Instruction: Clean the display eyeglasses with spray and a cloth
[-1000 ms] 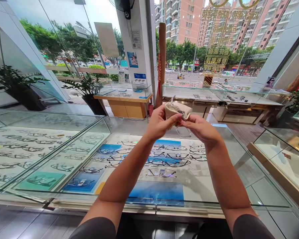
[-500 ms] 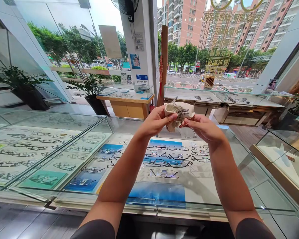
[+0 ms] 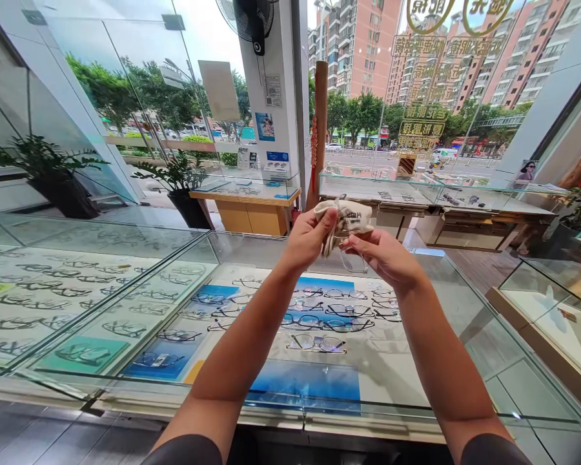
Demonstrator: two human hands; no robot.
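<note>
In the head view, your left hand [image 3: 305,239] has its grip clamped on a soft, crumpled beige cloth [image 3: 357,218] with dark printing, while your right hand's [image 3: 386,255] fingertips are pinched on the thin-rimmed, clear eyeglasses [image 3: 354,263], the rounded lens hanging just below the cloth. It's all up over the flat glass display case [image 3: 387,394], with skinny wire-like frames [image 3: 315,343] laid out inside. Compared with half a second ago, your left thumb's higher and more upright on the fabric, and your right fingertips have shifted left.
</note>
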